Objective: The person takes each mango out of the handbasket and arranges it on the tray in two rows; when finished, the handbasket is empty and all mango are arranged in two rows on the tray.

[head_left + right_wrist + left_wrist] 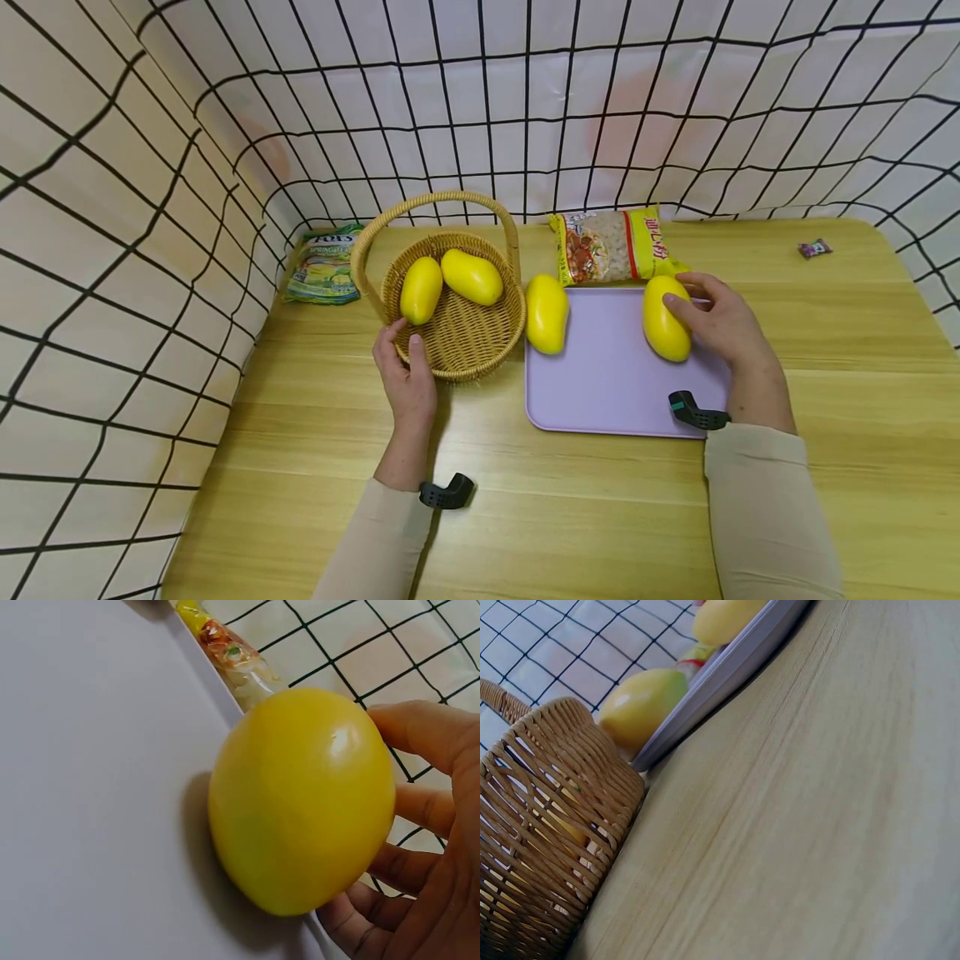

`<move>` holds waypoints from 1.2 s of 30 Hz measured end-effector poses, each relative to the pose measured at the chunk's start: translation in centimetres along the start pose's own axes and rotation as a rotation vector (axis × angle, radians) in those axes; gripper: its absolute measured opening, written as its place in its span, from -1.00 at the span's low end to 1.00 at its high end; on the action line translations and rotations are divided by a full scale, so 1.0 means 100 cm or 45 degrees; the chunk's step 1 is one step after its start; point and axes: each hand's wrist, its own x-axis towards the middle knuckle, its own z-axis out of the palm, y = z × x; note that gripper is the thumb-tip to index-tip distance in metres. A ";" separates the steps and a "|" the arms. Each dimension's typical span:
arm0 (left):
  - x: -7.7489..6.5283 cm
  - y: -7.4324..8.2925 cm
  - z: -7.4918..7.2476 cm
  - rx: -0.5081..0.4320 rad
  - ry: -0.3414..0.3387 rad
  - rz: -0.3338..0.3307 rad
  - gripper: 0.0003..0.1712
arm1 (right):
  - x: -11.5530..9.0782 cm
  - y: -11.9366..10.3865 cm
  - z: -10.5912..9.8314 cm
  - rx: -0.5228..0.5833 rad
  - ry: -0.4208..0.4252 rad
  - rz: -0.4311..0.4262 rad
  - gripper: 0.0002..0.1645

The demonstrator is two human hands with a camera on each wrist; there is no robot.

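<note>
A round wicker basket (468,337) with an arched handle contains two yellow mangoes, one (422,290) upright at the left, the other (472,277) lying aslant. My left hand (407,379) holds the basket's near left rim; its fingers are outside the left wrist view. Farther right, my right hand (716,321) grips a mango (666,321) above the purple tray (600,400), thumb on the near side and fingers around the far end. In the right wrist view that mango (300,802) casts a shadow on the tray. Another mango (547,314) lies on the tray's left edge.
Behind the tray lies a yellow-and-clear food packet (603,246). A green packet (326,265) sits left of the basket, and a small wrapped candy (814,248) at the far right. Grid-patterned cloth (502,108) walls the wooden table (555,517).
</note>
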 end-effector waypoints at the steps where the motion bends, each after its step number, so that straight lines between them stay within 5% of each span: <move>1: 0.000 0.000 0.000 0.000 -0.001 0.003 -0.62 | 0.001 0.000 0.000 -0.002 0.006 0.000 0.10; 25: 0.000 0.001 -0.001 0.011 -0.005 0.008 -0.63 | 0.002 -0.001 0.001 0.005 0.030 0.004 0.09; 36: 0.000 0.000 0.001 -0.016 -0.001 0.005 -0.62 | -0.024 -0.026 -0.017 -0.002 0.124 -0.045 0.01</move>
